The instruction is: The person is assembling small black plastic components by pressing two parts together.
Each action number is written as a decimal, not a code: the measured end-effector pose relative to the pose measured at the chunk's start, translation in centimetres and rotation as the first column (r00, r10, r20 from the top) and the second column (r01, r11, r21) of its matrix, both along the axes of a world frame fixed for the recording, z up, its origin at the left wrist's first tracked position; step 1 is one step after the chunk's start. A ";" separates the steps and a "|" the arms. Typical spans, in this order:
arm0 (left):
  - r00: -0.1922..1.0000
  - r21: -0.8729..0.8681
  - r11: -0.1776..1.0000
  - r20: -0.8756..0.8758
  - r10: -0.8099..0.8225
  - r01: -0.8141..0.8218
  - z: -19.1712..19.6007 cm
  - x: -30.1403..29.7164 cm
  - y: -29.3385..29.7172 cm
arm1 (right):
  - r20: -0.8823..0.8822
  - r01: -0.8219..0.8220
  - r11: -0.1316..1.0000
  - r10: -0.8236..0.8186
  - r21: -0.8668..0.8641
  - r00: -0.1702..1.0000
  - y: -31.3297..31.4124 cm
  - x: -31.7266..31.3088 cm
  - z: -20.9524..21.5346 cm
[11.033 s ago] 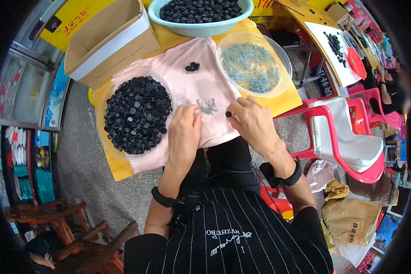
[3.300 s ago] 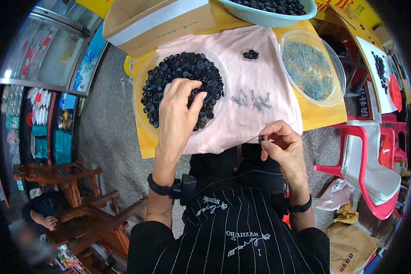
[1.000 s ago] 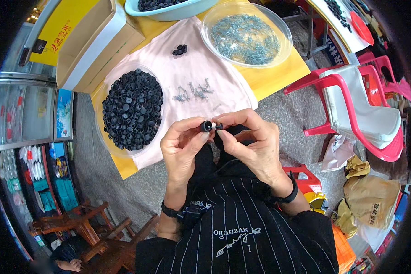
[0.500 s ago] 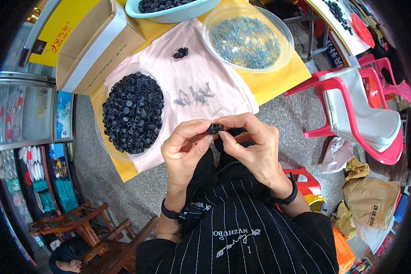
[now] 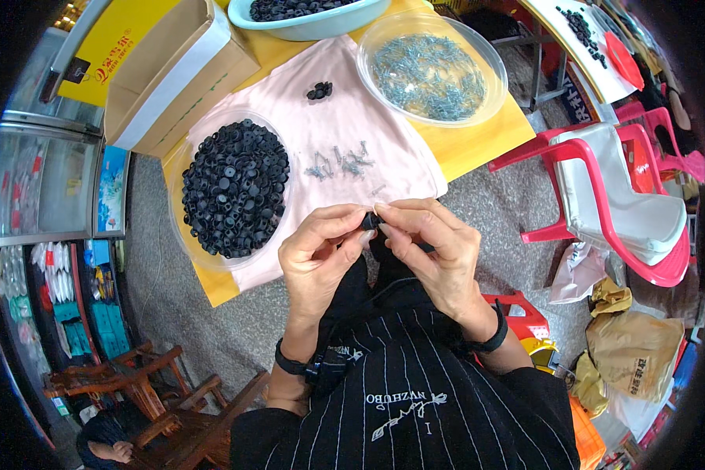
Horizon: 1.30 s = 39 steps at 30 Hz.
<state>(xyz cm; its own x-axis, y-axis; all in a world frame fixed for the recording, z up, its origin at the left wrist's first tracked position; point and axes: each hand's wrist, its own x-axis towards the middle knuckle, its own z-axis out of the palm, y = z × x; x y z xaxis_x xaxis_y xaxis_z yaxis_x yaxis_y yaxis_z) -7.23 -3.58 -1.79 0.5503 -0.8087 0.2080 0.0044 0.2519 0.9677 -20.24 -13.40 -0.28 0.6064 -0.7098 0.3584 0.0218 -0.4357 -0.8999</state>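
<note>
1. Two hands met just beyond the near edge of the cloth. The left hand (image 5: 319,254) and the right hand (image 5: 440,249) each had thumb and index finger drawn nearly together, their tips clamped on a small black part (image 5: 370,222). Whether it was a single piece or two joined could not be told, since the fingertips covered much of it.

2. Both hands had their remaining fingers curled inward, so the grip seemed to depend on the tips alone. Uneven pressure from one side could have twisted the part or shot it out of the pinch.

3. Below the part lay the lap (image 5: 354,283), dark-clothed, and the grey floor (image 5: 493,227) beyond the table. A slip there might have lost it from sight, black against black.

4. Farther out, loose thin metal pieces (image 5: 338,162) lay scattered on the pink cloth (image 5: 399,141). A tug on that cloth could have rolled them about.

5. Beyond them sat a small cluster of black pieces (image 5: 319,91). To the left stood a clear tub heaped with black caps (image 5: 235,188); a knock by the left forearm might have spilled some. At the far right, another clear tub (image 5: 495,88) held more metal pieces.
</note>
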 end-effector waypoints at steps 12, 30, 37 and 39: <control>0.999 -0.025 1.000 0.033 0.019 -0.019 0.0 -0.2 0.2 | 0.030 -0.019 1.000 0.018 0.023 0.999 0.4 0.1 -0.4; 0.984 -0.009 0.999 -0.172 0.044 -0.047 0.2 -0.8 0.4 | -0.004 -0.030 0.993 0.030 -0.115 1.000 0.6 0.9 -1.1; 0.948 0.018 0.998 -0.310 0.065 -0.063 -0.4 -1.2 0.4 | 0.022 0.032 0.983 -0.029 -0.180 0.999 0.7 1.6 -1.9; 0.935 0.032 0.995 -0.339 0.101 -0.096 -0.7 -1.3 0.3 | 0.007 0.040 0.980 -0.040 -0.195 0.999 0.7 1.7 -1.6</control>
<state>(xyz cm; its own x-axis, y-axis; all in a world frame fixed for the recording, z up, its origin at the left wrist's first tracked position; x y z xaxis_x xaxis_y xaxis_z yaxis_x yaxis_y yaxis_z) -8.53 -3.31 -2.45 0.6628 -0.7486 -0.0170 0.3098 0.2535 0.9164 -18.52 -12.74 -1.84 0.5775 -0.6499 0.4941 0.0035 -0.6032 -0.7976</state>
